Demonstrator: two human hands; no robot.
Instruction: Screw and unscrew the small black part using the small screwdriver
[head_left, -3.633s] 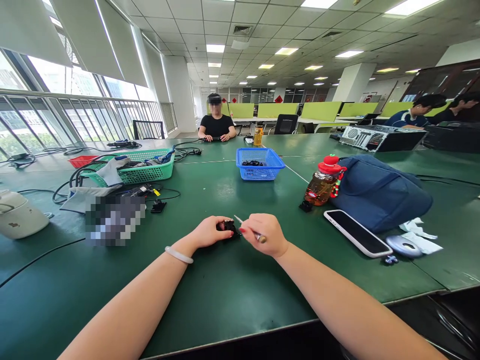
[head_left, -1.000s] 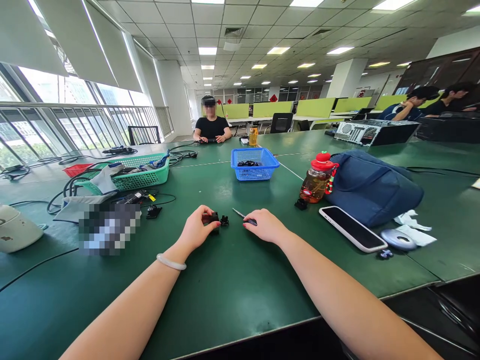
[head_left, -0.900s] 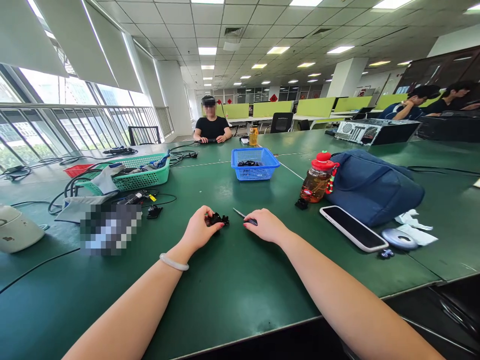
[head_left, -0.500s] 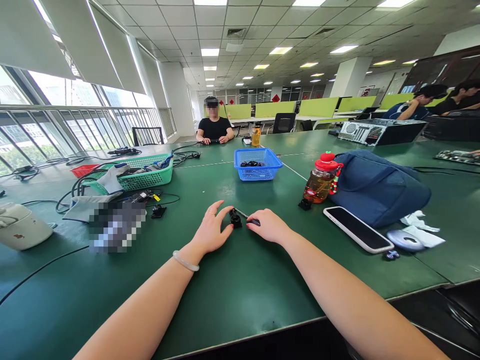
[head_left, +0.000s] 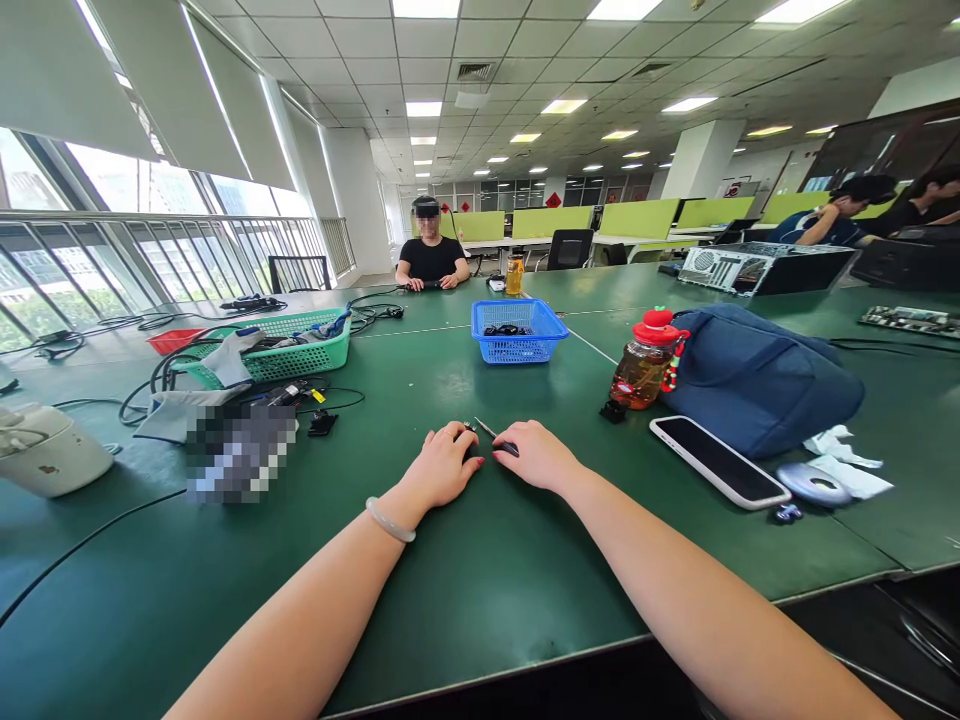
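The blue rectangular basket of perforated plastic (head_left: 520,348) has a smooth, lightly shiny finish, and it stands on a broad dark-green tabletop (head_left: 480,620) that is smooth and semi-glossy; nearer the camera than the basket is a slim, dark-handled, metal-shafted tool (head_left: 485,428), its shaft silvery and smooth. Left of the basket, a pale grey cloth glove (head_left: 232,358) looks matt and soft. Right of it are a navy, soft-sided cloth bag (head_left: 772,385), matt and creased, a white-rimmed rectangular phone (head_left: 718,462) with glossy black screen, and crumpled white paper tissues (head_left: 855,475), matt.
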